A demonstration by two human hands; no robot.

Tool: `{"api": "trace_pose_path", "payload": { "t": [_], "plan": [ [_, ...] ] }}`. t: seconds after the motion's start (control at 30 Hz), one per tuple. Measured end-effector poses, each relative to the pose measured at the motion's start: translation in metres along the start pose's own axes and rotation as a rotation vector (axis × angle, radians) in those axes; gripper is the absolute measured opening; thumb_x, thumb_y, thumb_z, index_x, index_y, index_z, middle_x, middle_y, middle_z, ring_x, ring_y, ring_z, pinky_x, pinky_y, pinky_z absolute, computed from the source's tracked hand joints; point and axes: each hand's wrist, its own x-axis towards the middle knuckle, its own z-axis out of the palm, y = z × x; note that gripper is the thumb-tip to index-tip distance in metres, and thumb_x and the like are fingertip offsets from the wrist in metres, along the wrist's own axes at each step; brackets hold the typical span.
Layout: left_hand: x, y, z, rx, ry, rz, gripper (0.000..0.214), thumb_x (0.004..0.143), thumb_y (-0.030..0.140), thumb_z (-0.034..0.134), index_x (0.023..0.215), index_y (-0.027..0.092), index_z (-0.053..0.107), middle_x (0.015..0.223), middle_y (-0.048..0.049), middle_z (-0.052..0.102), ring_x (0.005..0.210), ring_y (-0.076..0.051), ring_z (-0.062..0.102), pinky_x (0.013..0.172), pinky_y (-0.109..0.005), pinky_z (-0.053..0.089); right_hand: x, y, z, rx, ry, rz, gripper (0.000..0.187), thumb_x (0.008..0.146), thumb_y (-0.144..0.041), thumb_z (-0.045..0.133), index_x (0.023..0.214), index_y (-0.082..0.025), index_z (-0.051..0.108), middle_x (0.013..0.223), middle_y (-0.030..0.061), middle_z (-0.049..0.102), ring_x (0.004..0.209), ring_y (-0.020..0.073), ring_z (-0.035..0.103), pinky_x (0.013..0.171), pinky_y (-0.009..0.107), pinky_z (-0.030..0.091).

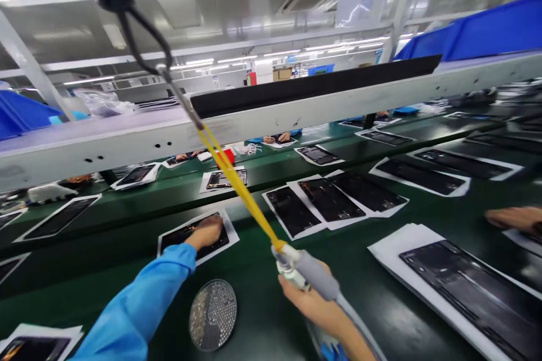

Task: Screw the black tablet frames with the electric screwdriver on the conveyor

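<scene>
My left hand (206,232), at the end of a blue sleeve, rests over a black device panel (186,232) lying on white paper. Its fingers look curled down and pressed together, and their tips are hidden. In my right hand (311,302) is a grey and white electric screwdriver (311,271) with a grey cable. Yellow elastic bands (241,186) run from its top to a metal hook above; the working tip is out of sight. A round dish (213,315) of small metal pieces, apparently screws, sits between my forearms.
More black panels on paper lie along the green bench (262,304), including a large stack (470,293) at right. A co-worker's hand (514,219) reaches in from the right edge. A white shelf beam (254,124) crosses above, bearing blue bins (486,28).
</scene>
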Motion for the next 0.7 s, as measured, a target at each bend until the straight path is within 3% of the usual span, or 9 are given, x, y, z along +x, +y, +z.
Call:
{"api": "trace_pose_path", "payload": {
  "t": [0.1, 0.17, 0.27, 0.37, 0.53, 0.7],
  "plan": [
    [0.027, 0.068, 0.041, -0.017, -0.149, 0.135, 0.027, 0.099, 0.036, 0.062, 0.116, 0.015, 0.064, 0.115, -0.0076, 0.065, 0.100, -0.020, 0.065, 0.088, -0.039, 0.057, 0.002, -0.010, 0.001, 0.015, -0.195, 0.047, 0.020, 0.070, -0.016, 0.061, 0.089, -0.021, 0.068, 0.080, 0.0012, 0.067, 0.069, 0.0150, 0.060, 0.065, 0.026, 0.048],
    [0.045, 0.111, 0.059, -0.045, -0.185, 0.207, 0.026, 0.099, 0.035, 0.062, 0.116, 0.015, 0.064, 0.117, -0.0082, 0.065, 0.102, -0.020, 0.065, 0.091, -0.041, 0.057, 0.003, -0.018, 0.002, 0.027, -0.275, 0.071, 0.020, 0.070, -0.016, 0.061, 0.089, -0.020, 0.068, 0.082, 0.0015, 0.067, 0.072, 0.0153, 0.060, 0.068, 0.026, 0.047],
    [0.069, 0.167, 0.073, -0.091, -0.173, 0.265, 0.028, 0.100, 0.035, 0.060, 0.120, 0.016, 0.062, 0.120, -0.0088, 0.063, 0.107, -0.022, 0.063, 0.094, -0.043, 0.055, 0.003, -0.028, 0.004, 0.089, -0.338, 0.075, 0.021, 0.071, -0.018, 0.063, 0.091, -0.020, 0.068, 0.087, 0.0025, 0.067, 0.078, 0.0172, 0.062, 0.074, 0.029, 0.048],
    [0.091, 0.209, 0.083, -0.117, -0.170, 0.299, 0.032, 0.099, 0.036, 0.061, 0.124, 0.016, 0.061, 0.124, -0.0096, 0.062, 0.110, -0.023, 0.063, 0.095, -0.045, 0.055, 0.001, -0.033, 0.004, 0.119, -0.349, 0.087, 0.024, 0.069, -0.016, 0.065, 0.092, -0.020, 0.069, 0.090, 0.0034, 0.068, 0.082, 0.0192, 0.064, 0.076, 0.030, 0.049],
    [0.115, 0.251, 0.099, -0.160, -0.199, 0.330, 0.030, 0.100, 0.036, 0.060, 0.123, 0.016, 0.062, 0.123, -0.0093, 0.063, 0.107, -0.022, 0.064, 0.094, -0.043, 0.055, -0.001, -0.028, 0.002, 0.137, -0.280, 0.129, 0.025, 0.067, -0.013, 0.063, 0.090, -0.020, 0.069, 0.087, 0.0039, 0.066, 0.083, 0.0224, 0.064, 0.075, 0.032, 0.047],
    [0.133, 0.259, 0.096, -0.283, -0.158, 0.301, 0.031, 0.100, 0.036, 0.060, 0.124, 0.016, 0.061, 0.123, -0.0092, 0.062, 0.106, -0.021, 0.064, 0.091, -0.041, 0.056, -0.001, -0.024, -0.002, 0.177, -0.220, 0.151, 0.036, 0.058, -0.004, 0.062, 0.089, -0.023, 0.067, 0.086, -0.0005, 0.063, 0.081, 0.0183, 0.062, 0.071, 0.027, 0.044]
  ]
}}
